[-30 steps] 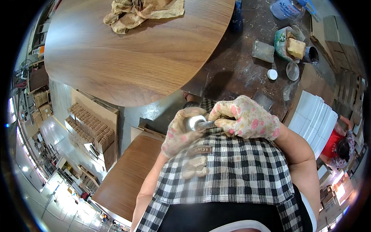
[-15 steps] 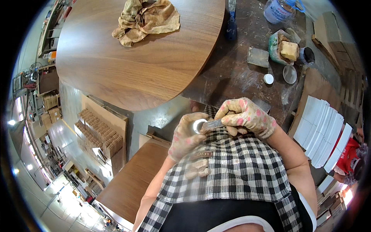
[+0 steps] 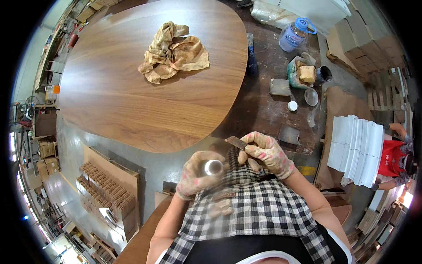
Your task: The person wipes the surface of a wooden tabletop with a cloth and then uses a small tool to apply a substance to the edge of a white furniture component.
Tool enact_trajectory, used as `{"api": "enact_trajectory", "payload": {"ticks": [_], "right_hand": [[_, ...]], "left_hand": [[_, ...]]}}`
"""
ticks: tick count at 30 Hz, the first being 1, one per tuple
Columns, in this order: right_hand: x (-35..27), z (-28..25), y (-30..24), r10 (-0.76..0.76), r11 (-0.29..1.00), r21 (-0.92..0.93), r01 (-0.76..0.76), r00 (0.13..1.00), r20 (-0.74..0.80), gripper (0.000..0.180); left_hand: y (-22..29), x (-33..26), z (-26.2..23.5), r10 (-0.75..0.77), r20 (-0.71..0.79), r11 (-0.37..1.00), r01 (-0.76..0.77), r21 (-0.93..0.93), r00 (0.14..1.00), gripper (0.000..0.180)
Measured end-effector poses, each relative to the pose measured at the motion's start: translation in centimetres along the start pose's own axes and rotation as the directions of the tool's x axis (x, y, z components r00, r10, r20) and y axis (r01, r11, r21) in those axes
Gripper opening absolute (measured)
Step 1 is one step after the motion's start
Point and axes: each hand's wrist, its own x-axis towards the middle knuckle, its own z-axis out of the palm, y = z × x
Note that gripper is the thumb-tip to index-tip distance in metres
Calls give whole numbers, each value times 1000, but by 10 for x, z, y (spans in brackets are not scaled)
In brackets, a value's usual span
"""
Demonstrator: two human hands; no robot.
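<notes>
My left hand (image 3: 193,175), in a spotted, stained knit glove, is curled round a small round container (image 3: 214,167) with a bright, whitish round end. Close by on its right, my right hand (image 3: 270,155), gloved alike, pinches a short, flat, worn scraper blade (image 3: 237,143), its free end pointing up and left. A gap separates blade and container. Both hands are in front of my checked apron (image 3: 259,198), near the rounded edge of a wood-grain tabletop (image 3: 145,119). A crumpled, stained cloth (image 3: 189,55) lies on that tabletop.
On the dark workbench (image 3: 263,116) are a blue-handled tool (image 3: 252,61), a water bottle (image 3: 291,38), a cut-open tub (image 3: 293,72) with a yellowish block, a white cap (image 3: 292,106) and a square plate (image 3: 289,134). White panels (image 3: 356,149) stand right, beside a person in red (image 3: 391,158).
My hands have moved apart. The blade has come away from the container and now points up and left. The view has shifted, showing more of the bench's far end.
</notes>
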Motion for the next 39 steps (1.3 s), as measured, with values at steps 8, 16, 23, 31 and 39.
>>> {"api": "enact_trajectory", "payload": {"ticks": [8, 16, 23, 31, 39], "right_hand": [[13, -18, -4, -591, 572, -670, 473, 804, 63, 32], [28, -25, -3, -737, 181, -870, 460, 648, 190, 41], [31, -28, -5, -725, 137, -890, 435, 656, 209, 45], [34, -29, 3, -728, 102, -904, 416, 651, 217, 48], [31, -28, 4, -749, 142, -873, 467, 627, 214, 51]], "left_hand": [[25, 18, -4, 373, -114, 927, -365, 84, 921, 59], [34, 25, -6, 427, -186, 900, -398, 176, 885, 54], [36, 24, 4, 362, -309, 928, -309, 208, 879, 58], [38, 26, 7, 362, -311, 921, -285, 266, 879, 57], [37, 25, 7, 375, -287, 914, -300, 273, 881, 57]]}}
